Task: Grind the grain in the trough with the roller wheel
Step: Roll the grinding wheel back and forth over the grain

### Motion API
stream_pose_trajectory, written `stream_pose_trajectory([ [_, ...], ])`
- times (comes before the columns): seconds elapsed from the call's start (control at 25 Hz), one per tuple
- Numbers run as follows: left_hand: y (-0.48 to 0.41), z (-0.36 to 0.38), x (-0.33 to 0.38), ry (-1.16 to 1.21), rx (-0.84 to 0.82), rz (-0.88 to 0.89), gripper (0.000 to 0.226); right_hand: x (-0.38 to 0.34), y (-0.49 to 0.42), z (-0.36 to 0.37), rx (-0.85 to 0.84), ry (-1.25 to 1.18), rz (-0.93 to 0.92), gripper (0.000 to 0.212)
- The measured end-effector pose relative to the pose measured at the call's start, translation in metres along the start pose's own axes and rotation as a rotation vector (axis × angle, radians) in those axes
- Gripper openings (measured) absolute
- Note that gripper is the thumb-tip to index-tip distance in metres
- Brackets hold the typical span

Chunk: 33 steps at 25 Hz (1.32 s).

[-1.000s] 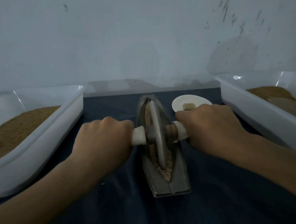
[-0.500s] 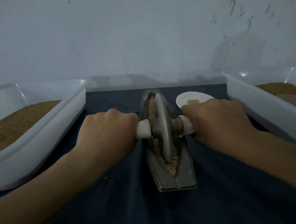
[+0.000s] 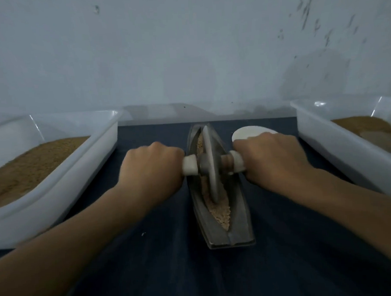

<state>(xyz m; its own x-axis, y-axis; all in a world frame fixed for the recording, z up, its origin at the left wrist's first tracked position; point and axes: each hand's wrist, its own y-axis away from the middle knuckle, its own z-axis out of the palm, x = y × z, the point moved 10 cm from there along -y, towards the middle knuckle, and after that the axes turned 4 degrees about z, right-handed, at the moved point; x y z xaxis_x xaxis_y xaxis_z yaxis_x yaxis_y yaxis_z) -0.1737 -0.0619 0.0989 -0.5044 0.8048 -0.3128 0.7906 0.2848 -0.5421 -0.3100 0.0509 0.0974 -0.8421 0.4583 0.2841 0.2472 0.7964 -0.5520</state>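
Observation:
A boat-shaped metal trough (image 3: pixel 240 227) lies lengthwise on the dark cloth in the middle. Pale crushed grain (image 3: pixel 220 212) fills its groove. The grey roller wheel (image 3: pixel 211 169) stands upright in the groove, toward the far half of the trough. Its axle carries a white handle on each side. My left hand (image 3: pixel 152 170) grips the left handle and my right hand (image 3: pixel 272 159) grips the right handle, knuckles up.
A white tub (image 3: pixel 56 191) with brown meal stands at the left, and another white tub (image 3: pixel 339 154) with brown meal at the right. A small white dish (image 3: pixel 246 132) sits behind my right hand. A grey wall rises close behind the cloth.
The wheel has rolled away from me along the trough, from its middle toward the far end. Both hands moved forward with it, and more grain shows at the near end.

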Motion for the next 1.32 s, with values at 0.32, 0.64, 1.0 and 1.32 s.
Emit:
stream_pose_trajectory([
  [0.32, -0.058, 0.028, -0.018, -0.003, -0.132, -0.126, 0.008, 0.01, -0.056, 0.033, -0.172, -0.034, 0.199, 0.012],
  [0.64, 0.015, -0.016, 0.001, 0.016, 0.158, 0.123, 0.031, 0.001, 0.025, -0.022, 0.203, -0.071, -0.073, 0.014],
  [1.0, -0.039, 0.023, -0.013, 0.009, -0.168, -0.068, 0.008, 0.007, -0.038, 0.018, -0.13, -0.019, 0.073, 0.012],
  [1.32, -0.024, 0.012, -0.004, -0.092, -0.059, -0.007, 0.018, 0.009, -0.015, 0.01, 0.03, -0.038, 0.096, 0.016],
])
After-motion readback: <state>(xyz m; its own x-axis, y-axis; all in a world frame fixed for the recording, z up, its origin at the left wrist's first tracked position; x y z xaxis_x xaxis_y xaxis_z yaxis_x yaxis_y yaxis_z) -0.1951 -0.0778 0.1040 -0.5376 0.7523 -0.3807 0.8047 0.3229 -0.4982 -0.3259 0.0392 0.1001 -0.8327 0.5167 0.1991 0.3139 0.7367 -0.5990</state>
